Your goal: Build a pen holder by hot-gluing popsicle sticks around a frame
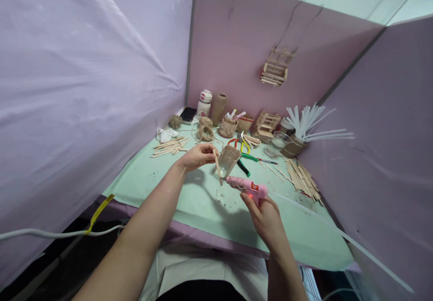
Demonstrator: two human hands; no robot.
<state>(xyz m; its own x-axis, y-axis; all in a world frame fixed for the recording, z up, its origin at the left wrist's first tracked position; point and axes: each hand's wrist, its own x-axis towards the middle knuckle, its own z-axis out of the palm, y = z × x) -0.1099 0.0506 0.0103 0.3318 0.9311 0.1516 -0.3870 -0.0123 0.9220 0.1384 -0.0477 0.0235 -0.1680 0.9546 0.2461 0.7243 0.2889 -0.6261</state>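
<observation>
My left hand (198, 156) is closed in a pinch on a thin wooden craft stick (218, 167) that hangs down over the green table (203, 202). My right hand (264, 217) grips a pink hot glue gun (246, 187), its red light on and its nozzle pointing left at the lower end of the stick. Just behind the stick stands a small stick-built cup (229, 159).
Loose craft sticks lie at the left (171, 146) and right (304, 179). Pliers and cutters (244, 150), twine balls (204, 129), a plastic cup (277, 143), a jar of white glue sticks (304, 127) and stick baskets crowd the back. Purple partition walls enclose three sides.
</observation>
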